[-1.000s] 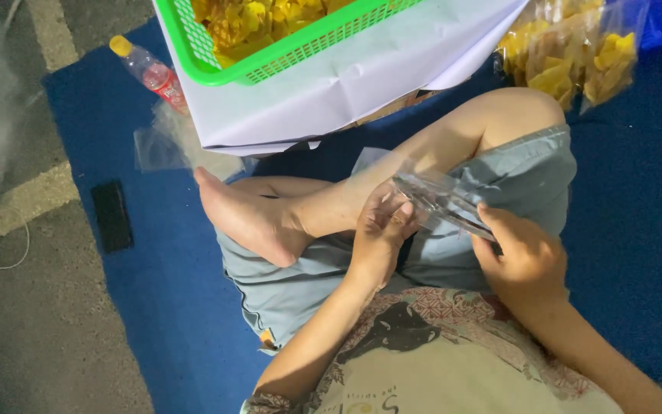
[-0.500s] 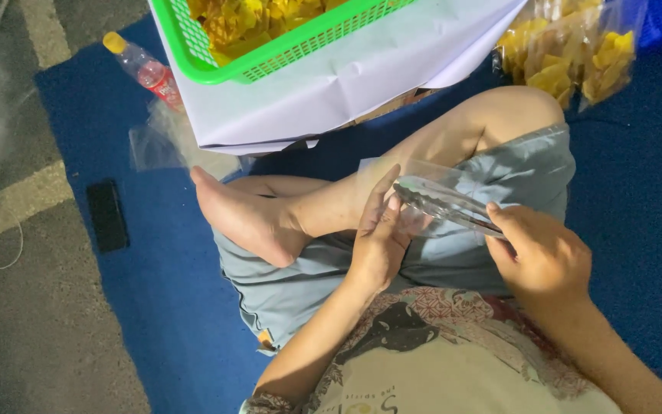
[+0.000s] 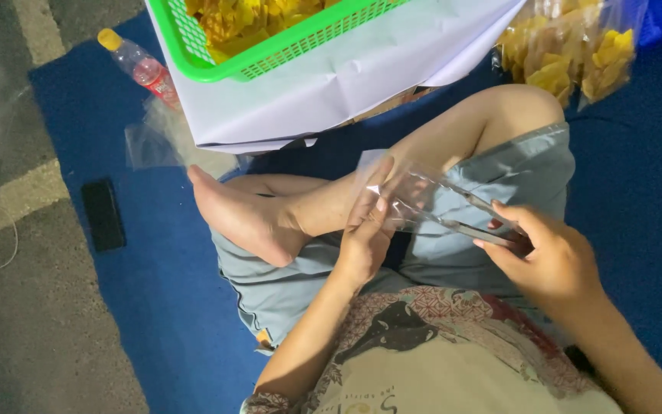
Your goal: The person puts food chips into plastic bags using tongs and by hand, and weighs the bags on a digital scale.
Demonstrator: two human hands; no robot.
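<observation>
I sit cross-legged on a blue mat. My left hand [image 3: 365, 234] holds a small clear plastic bag [image 3: 400, 192] by its edge, above my shin. My right hand [image 3: 549, 257] grips a pair of metal tongs [image 3: 473, 218], whose tips reach into the bag's mouth. The tongs' arms are spread a little apart. Nothing shows between the tips.
A green basket [image 3: 270, 54] of yellow chips rests on white paper [image 3: 362, 69] ahead of my legs. Bags of chips [image 3: 568, 54] lie at the upper right. A plastic bottle [image 3: 143, 69], loose clear bags [image 3: 155, 138] and a black phone [image 3: 103, 215] lie at the left, by the mat's edge [image 3: 63, 153].
My right hand has drawn back to the right and the tongs have spread. My left hand has lifted the bag upright, its mouth now around the tongs' tips.
</observation>
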